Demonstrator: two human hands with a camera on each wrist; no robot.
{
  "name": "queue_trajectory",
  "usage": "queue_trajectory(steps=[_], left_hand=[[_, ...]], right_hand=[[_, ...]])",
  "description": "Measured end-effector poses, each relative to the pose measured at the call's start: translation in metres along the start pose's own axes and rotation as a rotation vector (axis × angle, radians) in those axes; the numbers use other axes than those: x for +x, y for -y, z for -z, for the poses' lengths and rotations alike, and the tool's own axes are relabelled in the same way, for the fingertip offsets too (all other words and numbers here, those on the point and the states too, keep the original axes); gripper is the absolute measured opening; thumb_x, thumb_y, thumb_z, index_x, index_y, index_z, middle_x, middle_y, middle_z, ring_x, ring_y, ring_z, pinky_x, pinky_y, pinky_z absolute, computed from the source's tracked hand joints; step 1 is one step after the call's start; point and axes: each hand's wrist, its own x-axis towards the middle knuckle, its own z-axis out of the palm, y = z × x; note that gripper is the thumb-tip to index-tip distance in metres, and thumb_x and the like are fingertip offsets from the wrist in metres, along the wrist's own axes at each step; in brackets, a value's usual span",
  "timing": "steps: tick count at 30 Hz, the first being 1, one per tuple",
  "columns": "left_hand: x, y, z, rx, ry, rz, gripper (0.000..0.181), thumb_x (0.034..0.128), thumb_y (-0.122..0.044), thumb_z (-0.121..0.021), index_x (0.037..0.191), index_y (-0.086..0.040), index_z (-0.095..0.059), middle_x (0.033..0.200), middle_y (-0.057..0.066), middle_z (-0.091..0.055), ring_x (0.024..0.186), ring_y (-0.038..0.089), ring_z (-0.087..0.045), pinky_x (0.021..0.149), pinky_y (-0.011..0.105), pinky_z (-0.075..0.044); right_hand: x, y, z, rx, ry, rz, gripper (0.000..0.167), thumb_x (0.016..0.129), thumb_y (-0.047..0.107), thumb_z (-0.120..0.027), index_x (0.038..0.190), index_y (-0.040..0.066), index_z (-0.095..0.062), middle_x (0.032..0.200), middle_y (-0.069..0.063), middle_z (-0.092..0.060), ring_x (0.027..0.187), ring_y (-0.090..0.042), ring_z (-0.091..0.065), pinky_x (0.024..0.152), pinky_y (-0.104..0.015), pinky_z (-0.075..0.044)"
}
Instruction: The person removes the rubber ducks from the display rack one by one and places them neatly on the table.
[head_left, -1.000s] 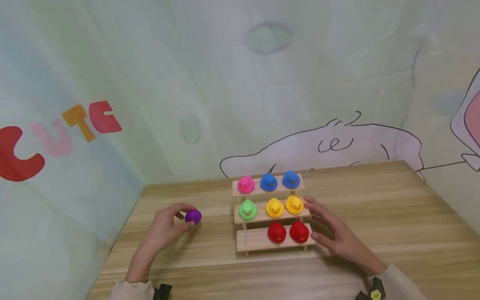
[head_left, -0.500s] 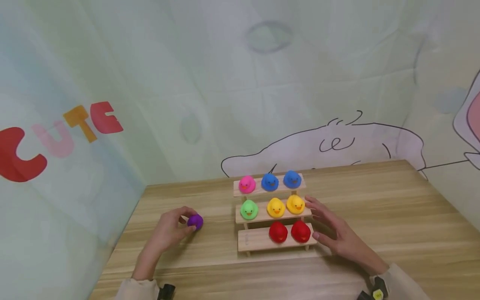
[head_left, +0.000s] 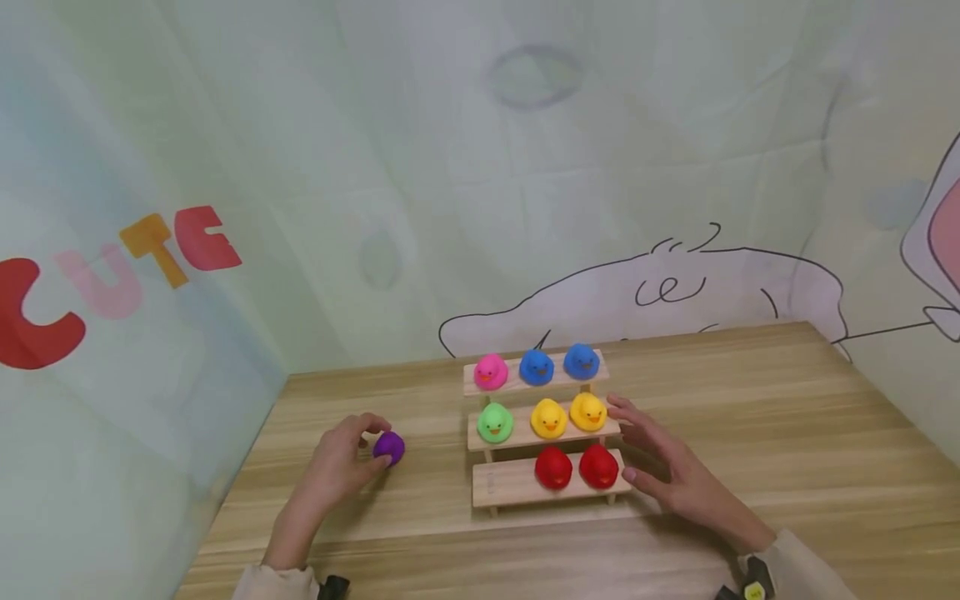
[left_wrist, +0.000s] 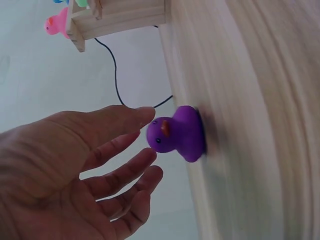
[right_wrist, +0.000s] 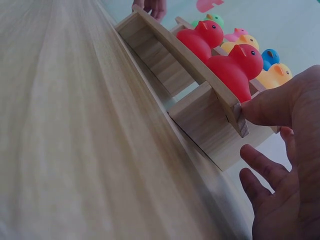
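Note:
A purple rubber duck stands upright on the table, left of the rack. My left hand is around its head with thumb and fingers spread apart; in the left wrist view the thumb is at the head, and whether it touches cannot be told. My right hand lies at the right end of a three-tier wooden rack, its thumb against the lowest shelf's end and its fingers relaxed. Two red ducks sit on that lowest shelf, towards the right.
On the middle shelf are a green duck and two yellow ducks. The top shelf carries a pink duck and two blue ducks. A printed cloth backdrop rises behind the wooden table.
The purple duck has come down slightly towards me and now stands on the table. My left hand moved with it, its fingers loosening. The right hand has stayed by the rack.

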Motion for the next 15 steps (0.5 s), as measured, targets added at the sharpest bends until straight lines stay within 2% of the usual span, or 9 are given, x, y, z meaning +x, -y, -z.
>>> queue_trajectory(steps=[5,10,15], left_hand=[[-0.005,-0.017,0.004,-0.009,-0.066,-0.059,0.04,0.0865,-0.005,-0.088,0.123,-0.008,-0.071,0.122,0.018,-0.074,0.105,0.035,-0.072,0.091,0.053,-0.06],[-0.012,-0.044,0.008,-0.041,-0.154,-0.143,0.05,0.0864,-0.007,-0.088,0.132,-0.01,-0.069,0.126,0.014,-0.075,0.11,0.032,-0.073,0.089,0.046,-0.059],[-0.022,-0.072,0.013,-0.07,-0.226,-0.206,0.061,0.0863,-0.01,-0.09,0.142,-0.014,-0.065,0.137,0.005,-0.073,0.119,0.029,-0.071,0.092,0.05,-0.061]], right_hand=[[-0.001,0.002,0.0,0.003,-0.003,-0.005,0.074,0.102,0.012,-0.073,0.166,0.025,-0.037,0.18,-0.01,-0.026,0.156,0.013,-0.031,0.117,-0.017,-0.044],[0.0,0.003,0.0,0.004,0.003,-0.008,0.073,0.103,0.013,-0.072,0.166,0.025,-0.037,0.18,-0.008,-0.026,0.156,0.014,-0.03,0.117,-0.016,-0.043],[0.0,0.0,0.0,-0.001,0.004,-0.006,0.073,0.103,0.013,-0.072,0.166,0.026,-0.037,0.181,-0.006,-0.026,0.156,0.014,-0.031,0.117,-0.017,-0.043]])
